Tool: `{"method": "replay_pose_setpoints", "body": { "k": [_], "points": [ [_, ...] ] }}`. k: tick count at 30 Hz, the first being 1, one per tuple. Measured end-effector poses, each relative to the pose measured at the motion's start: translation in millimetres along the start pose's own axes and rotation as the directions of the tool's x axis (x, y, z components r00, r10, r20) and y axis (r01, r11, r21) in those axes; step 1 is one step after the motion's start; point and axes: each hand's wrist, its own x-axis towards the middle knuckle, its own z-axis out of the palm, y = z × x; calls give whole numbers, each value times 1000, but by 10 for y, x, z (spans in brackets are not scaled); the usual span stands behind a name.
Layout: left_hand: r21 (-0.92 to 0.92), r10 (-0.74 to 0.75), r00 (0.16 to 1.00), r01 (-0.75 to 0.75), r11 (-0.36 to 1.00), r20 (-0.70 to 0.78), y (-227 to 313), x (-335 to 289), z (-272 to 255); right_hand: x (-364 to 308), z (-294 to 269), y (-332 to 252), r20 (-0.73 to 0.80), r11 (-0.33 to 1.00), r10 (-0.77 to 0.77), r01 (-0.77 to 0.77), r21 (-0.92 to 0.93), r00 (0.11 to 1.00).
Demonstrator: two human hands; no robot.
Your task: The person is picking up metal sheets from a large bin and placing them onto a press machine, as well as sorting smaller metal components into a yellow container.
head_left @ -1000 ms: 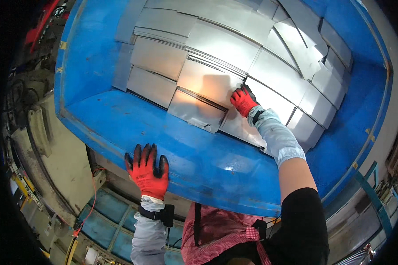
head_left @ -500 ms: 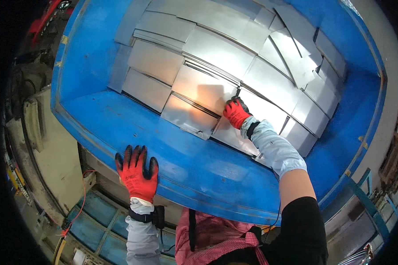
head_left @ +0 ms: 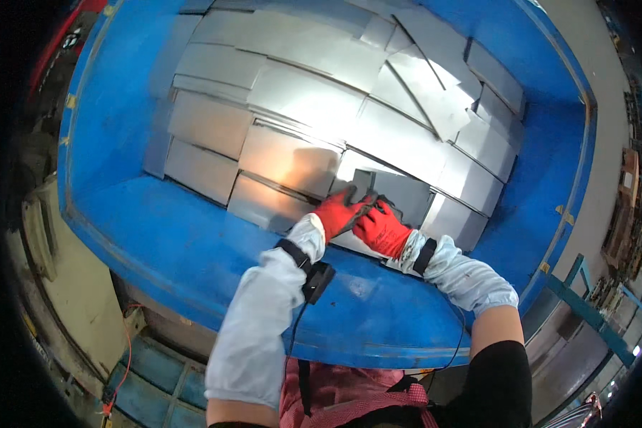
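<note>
Flat grey metal sheets [head_left: 299, 89] lie overlapping in rows inside a large blue bin [head_left: 192, 221]. My two hands, in red gloves with black fingertips, meet over the near row. My right hand [head_left: 383, 230] is closed at the near edge of a darker grey metal sheet [head_left: 404, 194], which looks tilted up from the others. Beside it, my left hand [head_left: 339, 212] has its fingers bent in against the right hand's fingers. What lies between the left fingertips is hidden.
The bin's sloping blue walls and raised rim surround the sheets. Two narrow dark strips [head_left: 412, 100] lie across the sheets at the far right. A teal metal frame [head_left: 592, 317] stands outside at the right. A thin cable [head_left: 292, 339] hangs from my left wrist.
My left hand has left the bin's near rim, where it lay spread, and joined the right hand. My right hand has drawn nearer, and a darker sheet now shows tilted beside it.
</note>
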Motion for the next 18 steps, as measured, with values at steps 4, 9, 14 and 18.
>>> {"method": "replay_pose_setpoints", "body": {
  "k": [4, 9, 14, 18],
  "points": [
    [-833, 397, 889, -33, 552, 228, -214, 351, 412, -154, -214, -27, -8, 994, 3, -4, -109, 1000],
    [-959, 499, 828, 152, 241, 256, -405, 391, 577, -264, -473, -306, 42, 982, 186, -187, 21, 982],
    [-547, -124, 973, -3, 837, -195, -448, 361, 680, -778, -842, -605, 109, 632, 630, -589, 504, 769],
    [-579, -272, 933, 89, 810, -238, -366, 365, 676, -1357, 259, -88, 810, -817, 492, -150, 556, 321]
  ]
}}
